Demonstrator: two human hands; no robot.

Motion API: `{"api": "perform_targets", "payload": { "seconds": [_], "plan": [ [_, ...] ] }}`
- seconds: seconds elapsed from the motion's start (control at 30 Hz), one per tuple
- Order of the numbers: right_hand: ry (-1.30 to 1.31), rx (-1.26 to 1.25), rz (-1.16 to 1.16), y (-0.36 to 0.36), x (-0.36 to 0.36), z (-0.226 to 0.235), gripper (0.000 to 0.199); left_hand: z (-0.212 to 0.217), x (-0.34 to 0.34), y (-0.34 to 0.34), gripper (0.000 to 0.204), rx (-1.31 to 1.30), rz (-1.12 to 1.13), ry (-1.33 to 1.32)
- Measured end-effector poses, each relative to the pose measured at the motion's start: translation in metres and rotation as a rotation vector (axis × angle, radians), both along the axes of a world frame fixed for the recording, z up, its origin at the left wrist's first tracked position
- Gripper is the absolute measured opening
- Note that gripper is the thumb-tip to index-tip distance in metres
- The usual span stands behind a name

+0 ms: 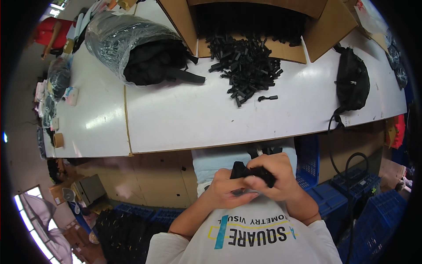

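In front of my chest, over my lap, both hands are closed around a black fabric piece (pixel 238 170). My left hand (pixel 229 190) pinches it from the left. My right hand (pixel 278 171) curls over its other end, where a bunched dark part sticks out below the fingers. The fingers hide much of the piece, so its full shape cannot be made out. Past my hands, on the white table (pixel 176 127), lies a heap of small black plastic parts (pixel 248 66). One single plastic part (pixel 268 98) lies just apart from the heap.
An open cardboard box (pixel 325 31) stands behind the heap. To its left, a clear plastic bag (pixel 105 44) spills black fabric. A black waist bag (pixel 353 79) lies at the right, its strap hanging over the edge. Blue crates (pixel 327 200) stand below; another person (pixel 50 35) is far left.
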State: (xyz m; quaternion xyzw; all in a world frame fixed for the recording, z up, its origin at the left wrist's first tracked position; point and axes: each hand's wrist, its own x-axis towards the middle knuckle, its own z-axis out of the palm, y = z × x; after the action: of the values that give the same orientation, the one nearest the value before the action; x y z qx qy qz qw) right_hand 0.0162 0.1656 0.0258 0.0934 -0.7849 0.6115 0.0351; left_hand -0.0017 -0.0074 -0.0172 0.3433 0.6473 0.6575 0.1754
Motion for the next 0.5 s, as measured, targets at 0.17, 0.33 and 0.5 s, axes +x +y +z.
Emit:
{"api": "perform_targets", "payload": {
  "seconds": [0.17,0.33,0.5],
  "plan": [
    [0.146,0.134,-0.072,-0.0043,-0.0025,-0.0027,0.013,0.0014,-0.0029,-0.0021,0.012,-0.023,-0.034,0.049],
    [0.274,0.15,-0.157,0.0011,-0.0014,-0.0018,0.009,0.005,-0.0048,-0.0032,0.008,-0.003,-0.056,-0.042],
    [0.283,0.035,-0.511,0.0049,0.0054,-0.0044,0.004,0.0034,-0.0055,-0.0058,0.006,-0.028,-0.087,-0.066]
  ]
}}
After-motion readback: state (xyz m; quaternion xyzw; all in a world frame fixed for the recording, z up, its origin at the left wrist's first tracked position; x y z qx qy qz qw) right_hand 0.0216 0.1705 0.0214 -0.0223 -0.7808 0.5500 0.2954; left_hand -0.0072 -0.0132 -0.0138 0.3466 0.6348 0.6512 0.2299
